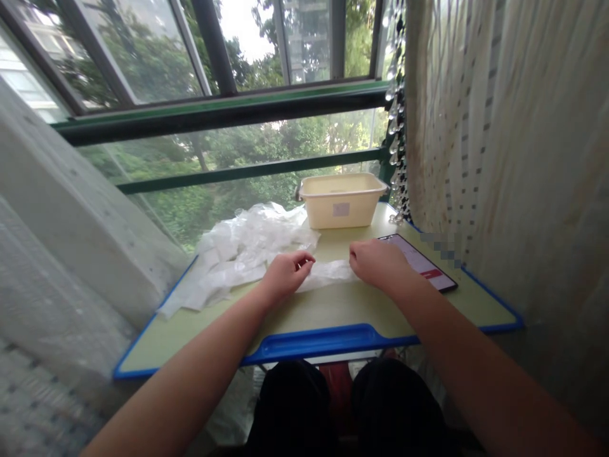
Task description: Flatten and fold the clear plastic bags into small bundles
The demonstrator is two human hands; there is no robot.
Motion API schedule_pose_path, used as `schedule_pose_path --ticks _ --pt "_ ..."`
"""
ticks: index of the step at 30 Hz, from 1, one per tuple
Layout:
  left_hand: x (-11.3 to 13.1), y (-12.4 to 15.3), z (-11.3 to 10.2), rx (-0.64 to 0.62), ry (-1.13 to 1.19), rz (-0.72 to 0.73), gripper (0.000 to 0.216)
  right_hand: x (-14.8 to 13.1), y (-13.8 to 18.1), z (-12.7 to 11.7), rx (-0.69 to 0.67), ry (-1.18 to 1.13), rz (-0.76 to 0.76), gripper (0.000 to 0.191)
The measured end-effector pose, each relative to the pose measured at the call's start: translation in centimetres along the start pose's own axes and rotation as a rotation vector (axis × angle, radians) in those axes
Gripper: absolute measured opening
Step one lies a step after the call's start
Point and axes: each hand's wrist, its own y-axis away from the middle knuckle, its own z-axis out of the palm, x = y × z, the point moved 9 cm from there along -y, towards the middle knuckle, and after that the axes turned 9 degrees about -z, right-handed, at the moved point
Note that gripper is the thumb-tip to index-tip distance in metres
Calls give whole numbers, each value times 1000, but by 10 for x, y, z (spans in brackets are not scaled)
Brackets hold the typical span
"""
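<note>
A translucent white plastic bag [330, 274] lies stretched in a strip across the table, between my two hands. At its left end, my left hand [287, 274] has its fingers curled toward the thumb on the plastic, with a small gap showing between them. The right end runs into my right hand [378, 261], which is closed with the fingertips turned down and mostly hidden. Beyond my left hand spreads a loose heap of similar crumpled plastic bags [252, 238].
A cream plastic tub [321, 212] stands at the back of the table. A tablet-like device with a lit screen [431, 261] lies beside my right wrist. The pale tabletop [333, 311] has a raised blue edge [314, 343]. Curtains [518, 146] hang on both sides, before a window.
</note>
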Motion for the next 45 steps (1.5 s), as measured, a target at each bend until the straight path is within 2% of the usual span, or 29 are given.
schedule_pose_path --ticks 3,5,7,9,13,19,23,25,27,29,32,39,45 --pt "4 1 -5 70 -78 77 22 -6 -7 0 47 13 -47 27" --pt "6 2 -5 78 -87 100 21 -10 -8 -6 147 -29 -75 26" --pt "8 4 -5 72 -71 115 20 -19 -7 -13 256 -127 -154 27" --pt "11 7 -6 60 -48 130 19 -29 -5 -16 291 -265 -272 26" --pt "17 12 -6 29 -7 147 19 -42 -5 -8 172 -528 -426 21" --pt "19 17 -7 -16 40 145 22 -39 -7 4 35 -703 -390 19" --pt "14 14 -18 62 82 108 25 -40 -6 10 -41 -778 -400 17" --pt "16 13 -15 22 52 160 28 -41 -4 11 -52 -800 -407 17" --pt "17 12 -3 -86 -11 207 31 -41 -2 11 -63 -815 -419 17" --pt "15 13 7 -176 -61 211 33 -41 -1 12 -77 -826 -427 17" --pt "14 15 14 -242 -74 200 33 -38 -2 13 -91 -830 -431 18" --pt "8 13 7 -221 20 40 40 -32 -19 15 -6 -638 -423 20" --pt "0 9 10 -174 85 -6 28 -38 -25 16 86 -535 -443 20"
